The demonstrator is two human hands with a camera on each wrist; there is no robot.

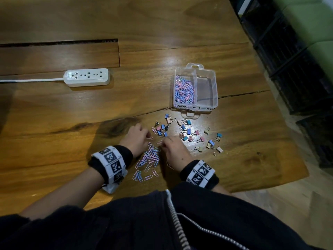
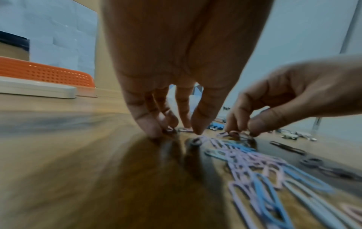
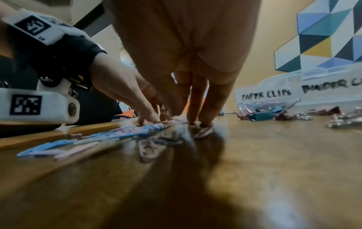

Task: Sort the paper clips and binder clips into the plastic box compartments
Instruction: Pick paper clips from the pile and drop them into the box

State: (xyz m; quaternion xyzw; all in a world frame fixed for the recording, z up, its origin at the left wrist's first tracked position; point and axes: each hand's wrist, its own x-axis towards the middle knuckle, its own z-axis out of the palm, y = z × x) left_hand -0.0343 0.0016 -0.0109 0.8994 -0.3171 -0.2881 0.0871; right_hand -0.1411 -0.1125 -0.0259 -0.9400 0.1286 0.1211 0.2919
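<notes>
A clear plastic box stands beyond my hands; its left compartment is full of pink and blue paper clips, and its right compartment holds nothing. In the right wrist view the box reads "PAPER CLIPS" and "BINDER CLIPS". Loose paper clips lie between my wrists. Binder clips are scattered between the pile and the box. My left hand has its fingertips down on the table, pinching a paper clip. My right hand pinches paper clips between thumb and fingers at the pile's far end.
A white power strip with its cord lies at the far left, below a long slot in the wooden table. The table's edge runs down the right side, with dark racks beyond. An orange perforated basket shows behind the strip.
</notes>
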